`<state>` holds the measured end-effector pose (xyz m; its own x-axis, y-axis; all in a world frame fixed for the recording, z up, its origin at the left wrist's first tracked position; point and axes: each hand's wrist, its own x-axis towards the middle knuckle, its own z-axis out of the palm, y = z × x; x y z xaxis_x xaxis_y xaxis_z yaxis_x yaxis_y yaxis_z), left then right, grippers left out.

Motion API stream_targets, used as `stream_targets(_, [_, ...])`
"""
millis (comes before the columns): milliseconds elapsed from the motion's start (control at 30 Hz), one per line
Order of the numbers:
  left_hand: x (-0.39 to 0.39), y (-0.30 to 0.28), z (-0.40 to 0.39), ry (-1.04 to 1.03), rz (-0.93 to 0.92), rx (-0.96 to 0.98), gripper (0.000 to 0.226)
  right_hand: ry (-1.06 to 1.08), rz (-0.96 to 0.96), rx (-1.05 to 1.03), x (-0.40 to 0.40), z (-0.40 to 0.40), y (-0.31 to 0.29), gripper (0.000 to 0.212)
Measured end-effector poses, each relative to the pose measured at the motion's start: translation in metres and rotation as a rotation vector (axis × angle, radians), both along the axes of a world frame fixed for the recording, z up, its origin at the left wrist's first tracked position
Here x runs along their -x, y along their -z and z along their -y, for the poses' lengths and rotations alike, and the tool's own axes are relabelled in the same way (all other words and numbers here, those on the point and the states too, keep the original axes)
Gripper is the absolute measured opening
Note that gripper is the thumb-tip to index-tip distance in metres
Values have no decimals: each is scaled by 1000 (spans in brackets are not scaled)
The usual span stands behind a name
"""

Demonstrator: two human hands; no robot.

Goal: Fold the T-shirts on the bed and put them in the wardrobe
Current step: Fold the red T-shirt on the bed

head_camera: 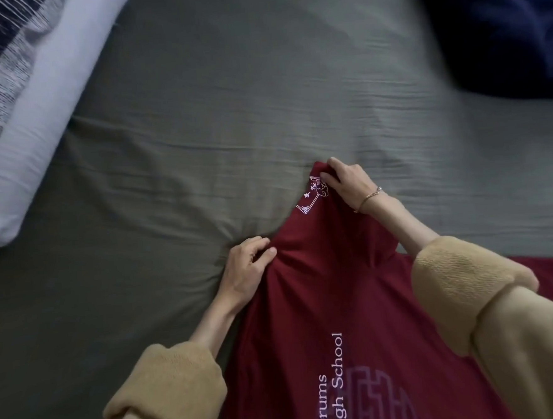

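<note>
T-shirt: a dark red T-shirt (324,304) lies on the bed, filling the lower middle and lower right of the frame.
Long axis: it runs from the bottom edge up toward the centre, narrowing to a bunched peak just right of centre.
Print: white lettering, "Drums" and "High School", reads sideways up the cloth near the bottom; a small white emblem sits at the peak.
Left hand: the left hand (245,270) is at the shirt's left edge, below centre, its grip pinched on a fold of red cloth between thumb and fingers.
Right hand: the right hand (345,180) is higher, at the peak, its grip closed on the bunched tip beside the emblem; a thin bracelet (370,196) circles the wrist.
Sleeves: both forearms come up from the bottom in pushed-up tan sleeves (470,284).
Bed: a wrinkled grey-green sheet (228,98) covers it.
Upper left: a pale pillow (43,127) with a dark patterned one behind it.
Upper right: dark blue fabric (501,23), blurred.
</note>
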<state>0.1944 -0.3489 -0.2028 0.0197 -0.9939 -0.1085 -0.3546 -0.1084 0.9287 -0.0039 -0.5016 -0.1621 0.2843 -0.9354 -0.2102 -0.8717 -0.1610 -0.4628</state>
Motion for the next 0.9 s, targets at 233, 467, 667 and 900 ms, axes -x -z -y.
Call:
stream_targets(233, [2, -10, -11, -76, 113, 67, 46, 186, 35, -87, 12, -9, -12, 47])
stream_targets(467, [-20, -16, -40, 85, 136, 6, 30, 143, -73, -265, 69, -34, -24, 54])
stream_targets(667, [-28, -12, -45, 97, 127, -90, 13, -3, -6, -42, 79, -44, -3, 29])
stream_targets(900, [-23, -21, -41, 23, 41, -152, 19, 129, 91, 63, 75, -49, 3, 30])
